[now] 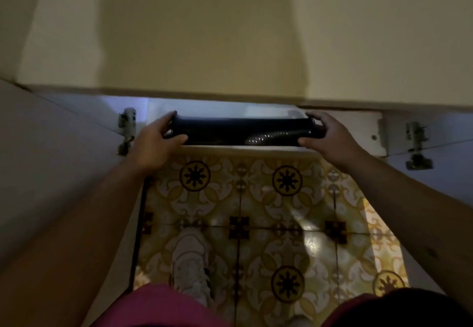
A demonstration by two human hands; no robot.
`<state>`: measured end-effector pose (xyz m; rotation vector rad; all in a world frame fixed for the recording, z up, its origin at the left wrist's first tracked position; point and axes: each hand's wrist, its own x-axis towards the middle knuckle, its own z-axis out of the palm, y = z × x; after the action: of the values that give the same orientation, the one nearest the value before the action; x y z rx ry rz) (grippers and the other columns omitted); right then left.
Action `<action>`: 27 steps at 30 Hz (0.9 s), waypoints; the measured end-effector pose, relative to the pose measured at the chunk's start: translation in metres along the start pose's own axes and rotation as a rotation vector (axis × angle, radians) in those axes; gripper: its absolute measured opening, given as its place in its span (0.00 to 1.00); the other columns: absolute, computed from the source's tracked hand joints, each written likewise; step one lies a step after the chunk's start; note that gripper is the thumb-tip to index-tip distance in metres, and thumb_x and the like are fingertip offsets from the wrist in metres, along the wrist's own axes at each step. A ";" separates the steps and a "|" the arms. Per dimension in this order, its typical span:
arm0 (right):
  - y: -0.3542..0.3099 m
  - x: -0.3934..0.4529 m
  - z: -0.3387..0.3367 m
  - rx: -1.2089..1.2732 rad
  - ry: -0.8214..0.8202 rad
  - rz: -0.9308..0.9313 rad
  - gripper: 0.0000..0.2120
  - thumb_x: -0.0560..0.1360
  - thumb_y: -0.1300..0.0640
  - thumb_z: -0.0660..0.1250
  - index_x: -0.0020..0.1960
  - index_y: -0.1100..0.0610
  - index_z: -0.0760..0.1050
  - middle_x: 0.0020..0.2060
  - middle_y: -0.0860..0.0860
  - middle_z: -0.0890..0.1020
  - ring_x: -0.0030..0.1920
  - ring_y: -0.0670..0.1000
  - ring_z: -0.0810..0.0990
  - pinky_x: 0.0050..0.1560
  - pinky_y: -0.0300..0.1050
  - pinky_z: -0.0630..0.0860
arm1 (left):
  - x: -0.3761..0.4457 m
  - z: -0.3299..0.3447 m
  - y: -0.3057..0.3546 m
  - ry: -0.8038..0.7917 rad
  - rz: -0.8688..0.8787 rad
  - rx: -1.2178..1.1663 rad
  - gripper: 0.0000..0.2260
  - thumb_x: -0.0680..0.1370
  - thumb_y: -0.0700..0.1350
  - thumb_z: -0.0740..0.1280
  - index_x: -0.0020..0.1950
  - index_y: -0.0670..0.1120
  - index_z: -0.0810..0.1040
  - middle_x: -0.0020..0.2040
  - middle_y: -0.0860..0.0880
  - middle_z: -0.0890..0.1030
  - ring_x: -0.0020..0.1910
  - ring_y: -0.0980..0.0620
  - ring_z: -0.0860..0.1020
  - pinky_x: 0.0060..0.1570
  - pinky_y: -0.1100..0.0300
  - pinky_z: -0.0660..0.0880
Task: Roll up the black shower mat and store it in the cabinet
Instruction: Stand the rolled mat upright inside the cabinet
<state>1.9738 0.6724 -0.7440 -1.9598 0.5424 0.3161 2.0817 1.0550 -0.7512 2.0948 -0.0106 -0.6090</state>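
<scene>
A person stands over an open cabinet, holding a rolled black shower mat level at its opening — above a patterned tile floor. The left hand and right hand each curl their fingers around one end of the roll — thumbs in front.

I see bare forearms, no sleeves or jewellery. Magenta-pink shorts on my operator. One worn whitish sneaker, laced.

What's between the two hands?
The rolled black mat spans the stretch: left hand grips one end, right hand the other, at the open cabinet. Head view.
</scene>
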 end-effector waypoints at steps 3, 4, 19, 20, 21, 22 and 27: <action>0.002 0.038 0.014 -0.090 -0.001 -0.076 0.31 0.67 0.54 0.77 0.66 0.41 0.68 0.62 0.50 0.75 0.59 0.50 0.75 0.57 0.46 0.72 | 0.022 0.001 -0.017 0.034 0.034 0.019 0.30 0.75 0.44 0.71 0.74 0.55 0.64 0.67 0.51 0.72 0.63 0.53 0.73 0.60 0.53 0.74; 0.001 0.048 0.017 -0.109 -0.005 -0.096 0.31 0.67 0.55 0.76 0.66 0.42 0.68 0.62 0.50 0.74 0.59 0.51 0.75 0.58 0.47 0.71 | 0.027 0.001 -0.020 0.048 0.044 0.010 0.31 0.75 0.43 0.71 0.74 0.54 0.63 0.69 0.49 0.72 0.64 0.52 0.73 0.62 0.50 0.73; 0.001 0.056 0.078 -0.483 0.484 -0.116 0.30 0.65 0.52 0.76 0.63 0.51 0.67 0.61 0.53 0.71 0.60 0.53 0.70 0.53 0.46 0.70 | 0.050 0.005 -0.055 0.055 0.156 -0.017 0.30 0.72 0.39 0.73 0.69 0.58 0.67 0.68 0.48 0.72 0.65 0.51 0.73 0.61 0.56 0.74; -0.001 0.045 0.090 -0.391 0.570 -0.069 0.28 0.66 0.52 0.76 0.61 0.51 0.67 0.59 0.51 0.72 0.58 0.51 0.72 0.51 0.44 0.71 | 0.050 0.006 -0.055 0.056 0.161 -0.001 0.30 0.72 0.40 0.73 0.70 0.58 0.67 0.68 0.48 0.72 0.64 0.51 0.73 0.60 0.57 0.74; -0.003 0.036 0.105 -0.277 0.591 -0.034 0.24 0.67 0.52 0.74 0.58 0.49 0.68 0.55 0.47 0.73 0.55 0.49 0.73 0.48 0.41 0.71 | 0.050 0.006 -0.054 0.062 0.168 0.017 0.30 0.72 0.41 0.73 0.70 0.58 0.67 0.67 0.48 0.72 0.64 0.52 0.73 0.59 0.58 0.74; -0.006 0.028 0.121 -0.171 0.556 -0.020 0.19 0.69 0.53 0.73 0.55 0.48 0.68 0.50 0.44 0.73 0.53 0.47 0.75 0.44 0.37 0.71 | 0.049 0.007 -0.055 0.070 0.174 0.020 0.30 0.72 0.41 0.73 0.70 0.57 0.66 0.66 0.50 0.72 0.63 0.52 0.73 0.57 0.60 0.73; -0.034 0.023 0.181 0.217 0.362 0.085 0.30 0.72 0.51 0.72 0.70 0.51 0.64 0.55 0.45 0.77 0.53 0.43 0.77 0.43 0.31 0.71 | 0.044 0.013 -0.060 0.078 0.167 -0.075 0.30 0.73 0.41 0.73 0.70 0.58 0.66 0.65 0.53 0.71 0.62 0.52 0.74 0.61 0.52 0.74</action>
<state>2.0142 0.8423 -0.8056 -1.7918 0.8576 -0.0489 2.1018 1.0692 -0.8229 2.0198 -0.1157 -0.4211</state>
